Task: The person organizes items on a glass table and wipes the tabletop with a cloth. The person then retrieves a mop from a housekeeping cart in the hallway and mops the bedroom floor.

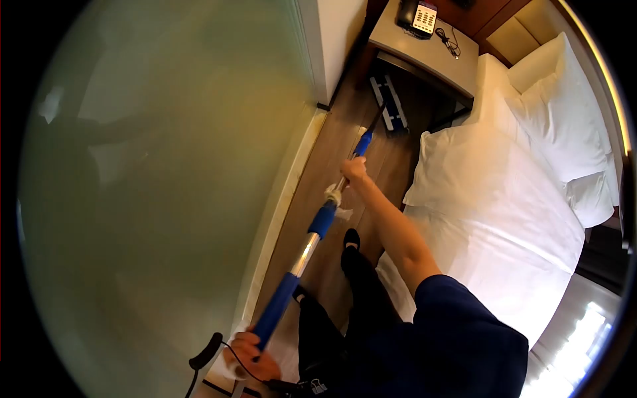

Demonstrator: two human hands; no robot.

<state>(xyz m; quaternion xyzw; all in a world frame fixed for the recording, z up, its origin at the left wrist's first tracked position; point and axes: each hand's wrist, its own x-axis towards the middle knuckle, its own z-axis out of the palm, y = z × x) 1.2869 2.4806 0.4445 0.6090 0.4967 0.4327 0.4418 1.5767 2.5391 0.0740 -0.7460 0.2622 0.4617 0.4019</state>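
Both hands clasp a mop pole (306, 253).
The right hand (355, 168) is closed round the upper shaft, the left hand (255, 361) round the blue lower end. The pole slants to a flat mop head (391, 106) on the wooden floor (317, 180), near the bedside table (415, 52); the white bed (488, 212) stands to the right.

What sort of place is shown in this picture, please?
It is most likely a hotel bedroom, though nothing readable confirms it. A bed made up in plain white bedding stands beside a small table, which carries a push-button telephone.
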